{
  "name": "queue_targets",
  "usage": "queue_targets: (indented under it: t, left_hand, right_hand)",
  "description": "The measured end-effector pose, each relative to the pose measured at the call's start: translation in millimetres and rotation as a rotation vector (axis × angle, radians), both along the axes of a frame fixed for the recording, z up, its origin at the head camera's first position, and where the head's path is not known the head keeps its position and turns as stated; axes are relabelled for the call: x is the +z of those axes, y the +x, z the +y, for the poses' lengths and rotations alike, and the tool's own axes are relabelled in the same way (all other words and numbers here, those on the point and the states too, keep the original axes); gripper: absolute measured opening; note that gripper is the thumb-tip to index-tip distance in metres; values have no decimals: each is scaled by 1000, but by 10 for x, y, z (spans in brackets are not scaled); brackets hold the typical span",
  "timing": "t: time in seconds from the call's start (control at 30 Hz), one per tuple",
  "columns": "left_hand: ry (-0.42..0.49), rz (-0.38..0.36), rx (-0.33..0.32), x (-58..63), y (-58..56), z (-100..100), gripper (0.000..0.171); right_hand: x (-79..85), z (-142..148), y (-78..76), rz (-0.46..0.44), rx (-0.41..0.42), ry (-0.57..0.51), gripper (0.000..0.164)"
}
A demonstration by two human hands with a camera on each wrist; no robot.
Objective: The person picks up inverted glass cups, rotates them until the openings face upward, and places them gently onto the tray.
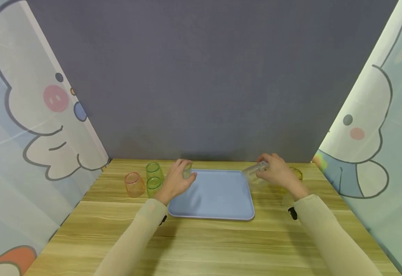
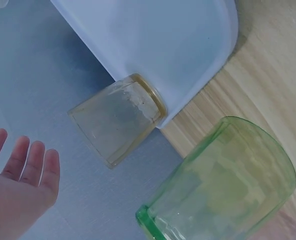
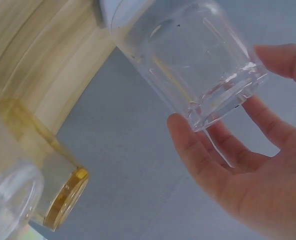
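Observation:
My left hand (image 1: 177, 180) is beside a clear glass with an amber-tinted base (image 2: 118, 120), which stands upright on a corner of the light blue tray (image 1: 211, 195). In the left wrist view its fingers are extended, apart from the glass. A green glass (image 2: 228, 175) stands base up close by. My right hand (image 1: 276, 172) grips a clear glass (image 3: 193, 65) near its thick base, between thumb and fingers. That glass is tilted, its mouth towards the tray's right side. Beneath my right wrist stand a yellow glass (image 3: 53, 170) and another clear glass (image 3: 8, 195).
Left of the tray stand an orange-pink glass (image 1: 135, 184) and two green glasses, the rear one (image 1: 153, 170) behind the nearer (image 1: 153, 186). The wooden table (image 1: 214, 245) meets a grey panel (image 1: 207, 84) at the back. Cartoon-printed curtains (image 1: 363, 126) hang at both sides.

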State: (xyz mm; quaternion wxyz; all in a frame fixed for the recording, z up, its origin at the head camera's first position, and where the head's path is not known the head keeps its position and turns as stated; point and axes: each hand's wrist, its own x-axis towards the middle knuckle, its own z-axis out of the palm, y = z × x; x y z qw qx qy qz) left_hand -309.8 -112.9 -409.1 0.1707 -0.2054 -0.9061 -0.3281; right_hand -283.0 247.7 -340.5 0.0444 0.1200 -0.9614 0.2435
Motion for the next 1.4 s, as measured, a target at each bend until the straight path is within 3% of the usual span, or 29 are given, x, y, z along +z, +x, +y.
queue_targets:
  t: [0.23,0.67,1.07,1.4]
  left_hand:
    - [37,-25,-9,4,47,21,47]
    - [109,-34,0,31,89,30,47]
    - [160,-42,-11,47,147,18,45]
    - [174,-23,-27,67,170,17,46]
  right_hand:
    - [-7,-64,55,11,18,-75,44]
    - [-28,-181,147,50,15,-117,44]
    - [-125,-201,140,56,44,-211,44]
    - [-188,-228,152,45,20,-311,44]
